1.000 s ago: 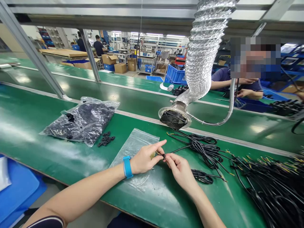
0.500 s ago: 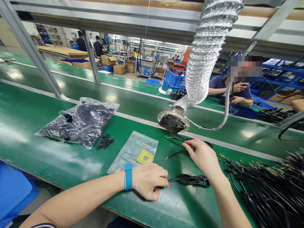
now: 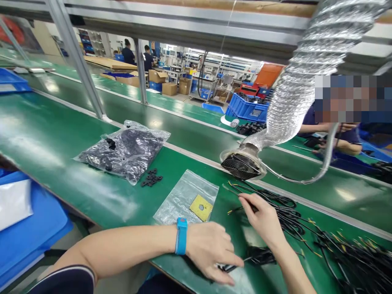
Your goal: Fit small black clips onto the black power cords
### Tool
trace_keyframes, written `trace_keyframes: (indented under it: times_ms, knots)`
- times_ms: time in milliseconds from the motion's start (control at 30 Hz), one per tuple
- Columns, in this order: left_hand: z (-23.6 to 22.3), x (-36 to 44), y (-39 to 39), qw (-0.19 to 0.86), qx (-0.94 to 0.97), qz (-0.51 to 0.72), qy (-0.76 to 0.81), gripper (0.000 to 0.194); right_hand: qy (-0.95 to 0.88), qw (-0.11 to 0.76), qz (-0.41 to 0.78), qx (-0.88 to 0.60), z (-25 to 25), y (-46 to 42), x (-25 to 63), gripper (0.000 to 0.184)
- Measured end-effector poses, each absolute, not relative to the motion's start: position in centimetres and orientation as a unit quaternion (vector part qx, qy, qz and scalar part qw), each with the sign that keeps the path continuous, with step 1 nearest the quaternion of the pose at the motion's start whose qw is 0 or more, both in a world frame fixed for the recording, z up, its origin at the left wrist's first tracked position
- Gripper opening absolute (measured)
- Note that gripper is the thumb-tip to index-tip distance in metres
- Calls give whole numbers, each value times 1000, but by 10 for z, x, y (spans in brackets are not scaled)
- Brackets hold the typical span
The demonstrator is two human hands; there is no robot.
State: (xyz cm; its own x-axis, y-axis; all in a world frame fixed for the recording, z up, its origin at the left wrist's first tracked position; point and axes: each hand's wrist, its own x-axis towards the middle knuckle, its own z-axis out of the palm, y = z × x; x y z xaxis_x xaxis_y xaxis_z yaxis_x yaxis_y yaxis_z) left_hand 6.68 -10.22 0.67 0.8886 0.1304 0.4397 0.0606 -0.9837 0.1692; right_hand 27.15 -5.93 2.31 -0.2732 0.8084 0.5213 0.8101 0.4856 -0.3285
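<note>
My left hand [image 3: 211, 251], with a blue band [image 3: 181, 237] at the wrist, is low over the bench front. Its fingers are closed round the end of a black cable, whose coiled bundle [image 3: 262, 255] lies just to the right and is blurred. My right hand [image 3: 260, 216] pinches another thin black cable; its tip [image 3: 226, 188] sticks out to the left, smeared by motion. Beyond that hand lies a loose pile of black cables [image 3: 283, 204]. A yellow square sponge with a hole [image 3: 197, 209] rests on a clear zip bag [image 3: 175, 202] near my left wrist.
A clear bag of black parts [image 3: 128, 149] lies left, with several small black clips [image 3: 151, 178] beside it. A fume hose [image 3: 301, 90] hangs over the bench, its fan intake [image 3: 240, 165] low. Many cables [image 3: 358, 261] crowd the right. A co-worker's hands [image 3: 346, 143] are across the bench.
My hands have parted from the cable end they held together. My left hand has moved down to the coiled bundle's end; my right hand went to the cable pile. The view has swung right-to-left slightly.
</note>
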Motion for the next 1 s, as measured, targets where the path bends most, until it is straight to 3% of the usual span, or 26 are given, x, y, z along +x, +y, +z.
trace_keyframes:
  times_ms: [100,200,333,400,533,767,1000]
  knots:
    - [27,47,-79,20,954,262,146,38,-817,340,59,-463,16,-86,245,34]
    - [52,6,-50,-37,880,274,387,36,-828,321,78,-453,7,-100,231,39]
    - [63,-50,-26,-51,765,53,640,25,-829,301,109,-459,4,-102,233,37]
    - [59,-66,-22,-25,741,-37,670,22,-829,295,117,-460,4,-101,235,36]
    - [52,-72,-23,-6,743,-76,665,14,-845,275,102,-446,1,-101,234,34]
    - [53,-66,-22,-13,751,-96,653,28,-888,206,-30,-411,-8,-102,228,40]
    - [52,-58,-20,-21,749,-25,662,31,-835,322,49,-444,5,-106,228,27]
